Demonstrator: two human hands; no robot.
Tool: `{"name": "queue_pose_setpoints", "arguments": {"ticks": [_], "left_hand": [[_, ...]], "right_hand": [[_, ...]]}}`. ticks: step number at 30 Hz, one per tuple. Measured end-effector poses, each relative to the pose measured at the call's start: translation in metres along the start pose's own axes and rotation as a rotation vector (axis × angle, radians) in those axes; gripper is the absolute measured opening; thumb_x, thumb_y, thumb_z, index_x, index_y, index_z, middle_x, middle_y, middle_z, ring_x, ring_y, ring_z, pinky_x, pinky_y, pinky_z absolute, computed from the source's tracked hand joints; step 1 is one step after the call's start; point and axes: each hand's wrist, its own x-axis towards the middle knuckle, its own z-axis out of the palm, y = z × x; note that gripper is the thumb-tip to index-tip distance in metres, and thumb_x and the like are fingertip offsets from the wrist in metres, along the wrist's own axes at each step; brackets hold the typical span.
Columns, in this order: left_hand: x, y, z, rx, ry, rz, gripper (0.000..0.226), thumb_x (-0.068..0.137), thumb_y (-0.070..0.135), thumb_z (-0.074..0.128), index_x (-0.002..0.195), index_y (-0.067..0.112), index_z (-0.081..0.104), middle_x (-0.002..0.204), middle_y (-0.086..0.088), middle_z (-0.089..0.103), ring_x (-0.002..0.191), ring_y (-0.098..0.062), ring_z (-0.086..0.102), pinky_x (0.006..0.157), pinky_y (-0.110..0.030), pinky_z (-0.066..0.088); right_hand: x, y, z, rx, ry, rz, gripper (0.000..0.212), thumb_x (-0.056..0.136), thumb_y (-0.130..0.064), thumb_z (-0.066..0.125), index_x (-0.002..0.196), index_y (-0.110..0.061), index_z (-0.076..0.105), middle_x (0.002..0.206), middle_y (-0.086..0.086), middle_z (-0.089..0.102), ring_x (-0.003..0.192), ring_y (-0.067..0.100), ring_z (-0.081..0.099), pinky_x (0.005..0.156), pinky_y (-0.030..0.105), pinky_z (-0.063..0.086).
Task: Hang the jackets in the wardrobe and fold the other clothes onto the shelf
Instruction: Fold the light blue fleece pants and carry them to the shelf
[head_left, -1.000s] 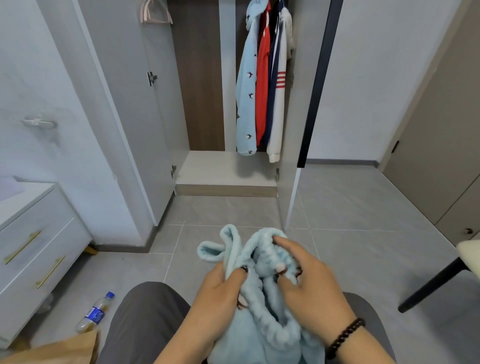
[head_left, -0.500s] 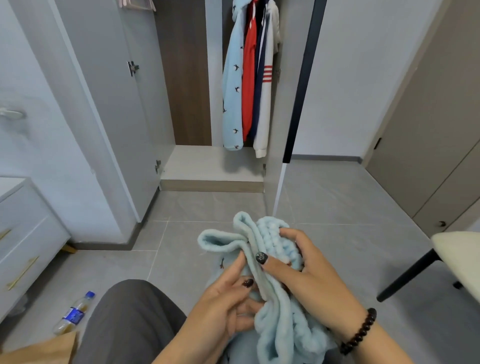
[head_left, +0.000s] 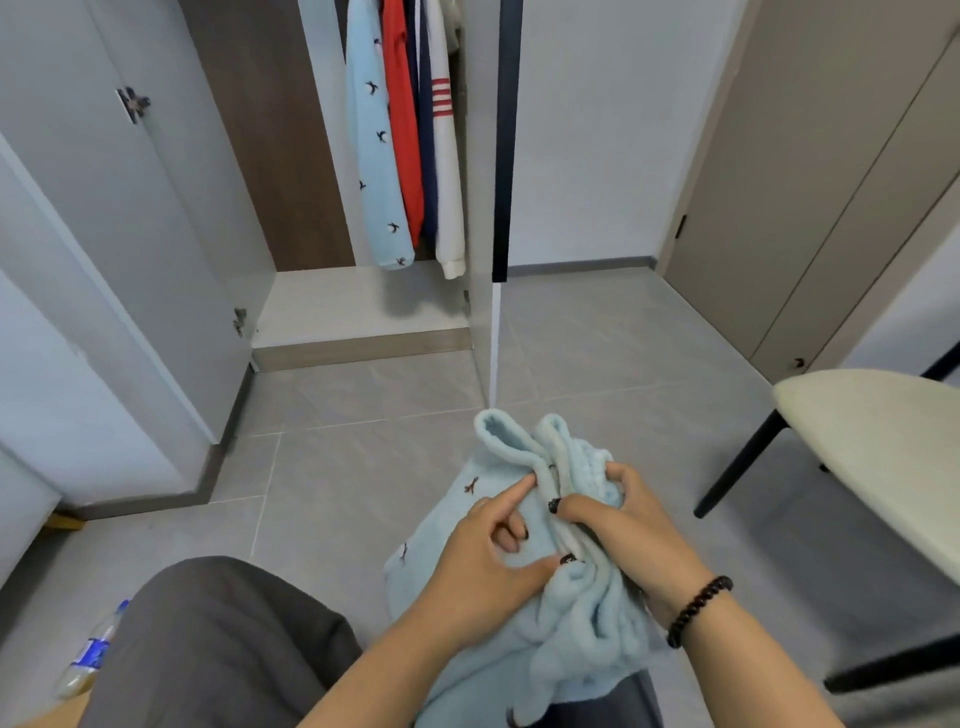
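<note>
A person sits with a light blue fleece garment (head_left: 498, 613) bunched on the lap, above the grey trousers (head_left: 218, 644). The garment has small dark bird figures on it, and its rolled hem stands up in front of both hands. The left hand (head_left: 485, 566) lies on the cloth with the index finger stretched forward along a fold and the thumb pressing the fabric from the side, so the fingers pinch the garment. The right hand (head_left: 623, 525), which has a dark bead bracelet (head_left: 698, 608) at the wrist, has its fingers curled around the gathered ribbed part of the same garment and grips it. Ahead, the wardrobe (head_left: 358, 312) is open, and several jackets hang inside it: a light blue one with birds (head_left: 376, 171), a red one (head_left: 402, 130), and a white one with red stripes (head_left: 449, 171). Under them the wardrobe's bottom board is bare. A plastic bottle (head_left: 91, 654) lies on the tiled floor (head_left: 363, 467) near the left knee. A chair with a cream seat (head_left: 883, 457) stands at the right.
</note>
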Motion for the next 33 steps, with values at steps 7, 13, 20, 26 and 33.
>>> {"name": "queue_pose_setpoints", "arguments": {"ticks": [7,13,20,26,33], "left_hand": [[0.007,-0.009,0.036,0.401,-0.020,0.019,0.086,0.074,0.062,0.069,0.145,0.047,0.023,0.139,0.029,0.019,0.132,0.003,0.013,0.113,-0.026,0.012],[-0.004,-0.018,0.027,0.120,0.014,-0.035,0.104,0.063,0.073,0.068,0.149,0.044,0.017,0.144,0.032,0.020,0.135,0.009,0.019,0.113,-0.022,0.020],[-0.034,-0.036,0.002,-0.177,0.057,0.008,0.090,0.068,0.072,0.066,0.145,0.044,0.027,0.154,0.023,0.027,0.140,0.006,0.027,0.117,-0.034,0.030],[-0.024,-0.035,-0.023,-0.267,0.224,0.117,0.080,0.079,0.010,0.073,0.144,0.010,0.028,0.150,-0.008,0.040,0.134,-0.006,0.044,0.110,-0.029,0.039],[-0.053,-0.064,-0.083,0.073,0.731,0.024,0.087,0.069,0.039,0.078,0.133,0.060,0.022,0.132,0.026,0.044,0.122,0.004,0.047,0.086,-0.004,0.040]], "right_hand": [[0.013,0.038,-0.018,-0.053,0.032,0.161,0.064,0.060,-0.033,0.085,0.112,-0.024,0.049,0.100,-0.001,0.068,0.083,0.015,0.070,0.067,0.031,0.058],[0.016,0.031,-0.018,-0.056,0.067,0.103,0.049,0.064,-0.021,0.079,0.107,-0.023,0.053,0.094,0.000,0.069,0.077,0.013,0.069,0.056,0.025,0.051],[0.026,-0.018,0.028,-0.035,0.045,-0.008,0.041,0.070,-0.010,0.075,0.101,-0.021,0.050,0.092,0.000,0.064,0.077,0.011,0.063,0.055,0.023,0.046],[0.031,-0.065,0.092,0.026,-0.002,-0.043,0.026,0.074,-0.007,0.071,0.090,-0.012,0.052,0.085,0.009,0.064,0.070,0.016,0.064,0.057,0.026,0.050],[0.016,-0.138,0.181,0.209,-0.126,-0.128,0.042,0.073,-0.004,0.066,0.112,0.007,0.056,0.081,0.013,0.063,0.068,0.023,0.064,0.068,0.037,0.057]]}}
